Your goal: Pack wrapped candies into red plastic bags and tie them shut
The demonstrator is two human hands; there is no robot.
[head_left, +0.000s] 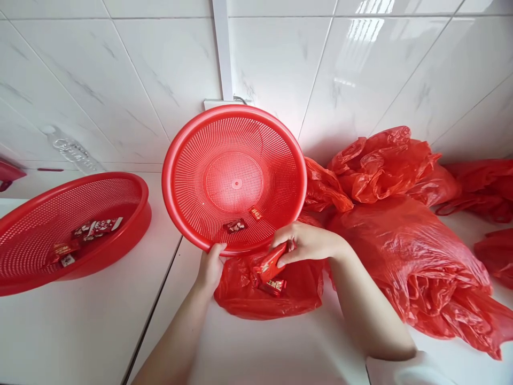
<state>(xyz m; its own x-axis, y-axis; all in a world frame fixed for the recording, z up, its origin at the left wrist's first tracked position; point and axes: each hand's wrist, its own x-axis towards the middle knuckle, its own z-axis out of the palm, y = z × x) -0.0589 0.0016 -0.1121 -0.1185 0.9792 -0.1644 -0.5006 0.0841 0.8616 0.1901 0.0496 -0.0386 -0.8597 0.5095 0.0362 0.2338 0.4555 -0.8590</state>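
A round red plastic basket (236, 133) is tilted up, its mouth facing me. My left hand (212, 266) is closed on its lower left rim, thumb over the edge. Inside lie a dark red wrapped snack (234, 226) and a small orange-red packet (255, 213). Just below the rim, my right hand (298, 243) grips a red wrapped packet (271, 264) between thumb and fingers. Under it, a red plastic bag (266, 307) lies on the white table, with another red packet with gold lettering (274, 287) on or in it.
Another red basket (132, 230) with several wrapped snacks stands at the left. A clear plastic bottle (72, 149) lies by the tiled wall (272, 59). Several full-looking red bags (417, 246) crowd the right side. A dark seam (158, 302) runs between two white tabletops.
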